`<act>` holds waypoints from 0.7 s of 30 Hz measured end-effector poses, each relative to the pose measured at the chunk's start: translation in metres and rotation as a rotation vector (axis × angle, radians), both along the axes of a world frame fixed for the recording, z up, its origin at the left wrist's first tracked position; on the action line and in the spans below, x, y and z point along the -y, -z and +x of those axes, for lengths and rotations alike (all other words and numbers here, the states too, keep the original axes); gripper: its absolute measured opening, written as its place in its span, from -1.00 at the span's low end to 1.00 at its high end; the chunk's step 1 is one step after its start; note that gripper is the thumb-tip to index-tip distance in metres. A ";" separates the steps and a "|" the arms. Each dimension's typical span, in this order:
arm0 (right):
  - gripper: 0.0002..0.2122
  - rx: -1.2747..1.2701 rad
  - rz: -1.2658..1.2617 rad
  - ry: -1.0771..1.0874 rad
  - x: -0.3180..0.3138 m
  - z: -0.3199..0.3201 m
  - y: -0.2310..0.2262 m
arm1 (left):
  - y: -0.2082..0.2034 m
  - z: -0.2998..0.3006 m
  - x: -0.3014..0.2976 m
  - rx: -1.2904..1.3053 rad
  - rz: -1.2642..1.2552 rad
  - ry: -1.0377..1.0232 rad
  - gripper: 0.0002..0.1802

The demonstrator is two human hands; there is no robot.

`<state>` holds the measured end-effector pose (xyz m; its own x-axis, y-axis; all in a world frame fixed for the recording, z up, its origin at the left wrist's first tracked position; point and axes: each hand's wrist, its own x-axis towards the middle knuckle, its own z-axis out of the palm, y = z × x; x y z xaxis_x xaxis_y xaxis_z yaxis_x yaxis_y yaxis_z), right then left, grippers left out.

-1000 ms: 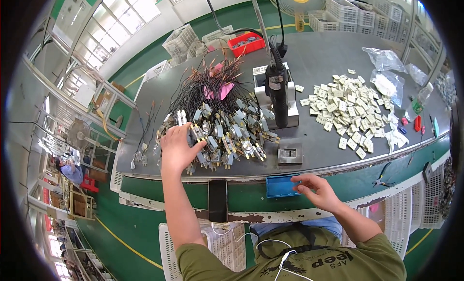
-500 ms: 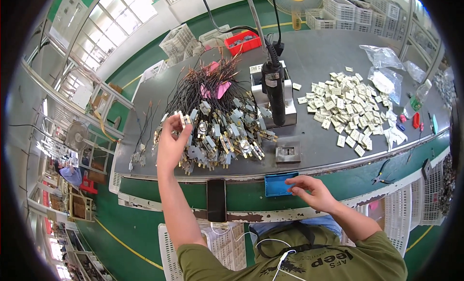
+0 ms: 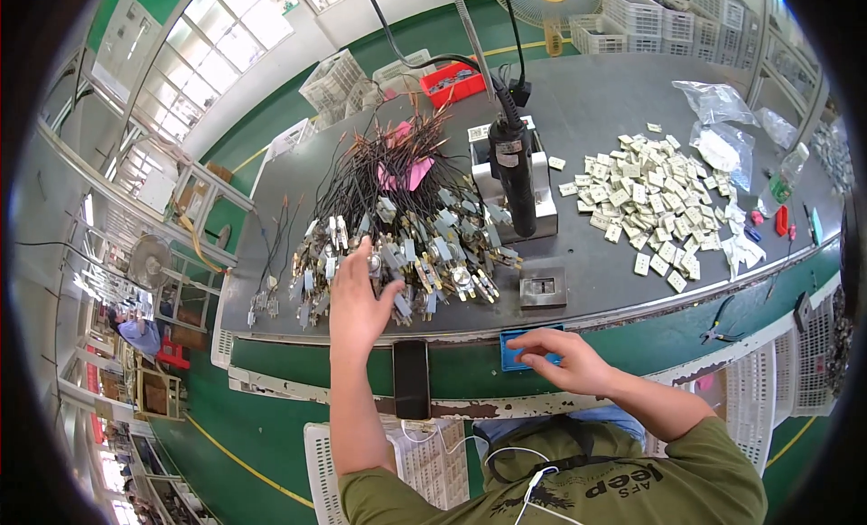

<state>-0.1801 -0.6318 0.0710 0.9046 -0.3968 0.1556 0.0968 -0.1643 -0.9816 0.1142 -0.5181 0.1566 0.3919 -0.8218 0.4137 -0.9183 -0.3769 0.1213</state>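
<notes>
My left hand point(image 3: 358, 299) is held over the near left part of a heap of small grey-and-brass wired assemblies point(image 3: 440, 245). Its fingers stretch away from me with the thumb apart, and nothing shows in its grasp. A white-and-brass piece point(image 3: 339, 231) lies on the heap just beyond the fingertips. Above a shallow blue tray point(image 3: 515, 360) at the table's front edge hovers my right hand point(image 3: 573, 360). Its fingers are loosely bent, thumb apart from them, with nothing visible between. Beyond the tray sits a square metal fixture block point(image 3: 542, 288).
A black electric screwdriver point(image 3: 513, 182) hangs before a metal stand point(image 3: 545, 218). Right of it spreads a pile of cream-coloured plates point(image 3: 646, 195). A phone point(image 3: 412, 380) lies by the front edge, pliers point(image 3: 720, 324) farther right. A red bin point(image 3: 454, 84) stands at the back.
My left hand has let go of the white-and-brass piece, which now rests on the heap, and has drawn back toward me with its fingers opened. My right hand moved slightly left over the tray.
</notes>
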 end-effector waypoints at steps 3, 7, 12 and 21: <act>-0.74 -0.008 0.007 -0.015 -0.004 0.002 -0.001 | 0.004 0.019 -0.002 -0.249 -0.006 -0.176 -0.30; -0.75 -0.017 -0.023 -0.055 -0.008 0.002 -0.001 | -0.010 0.024 0.003 -0.125 -0.032 -0.209 -0.43; -0.75 -0.031 -0.017 -0.071 -0.007 -0.001 -0.007 | -0.021 -0.013 -0.023 -1.002 -0.346 -0.180 -0.51; -0.73 0.043 0.067 -0.041 -0.008 0.002 -0.015 | 0.018 -0.160 -0.063 -2.136 -0.460 0.622 -0.55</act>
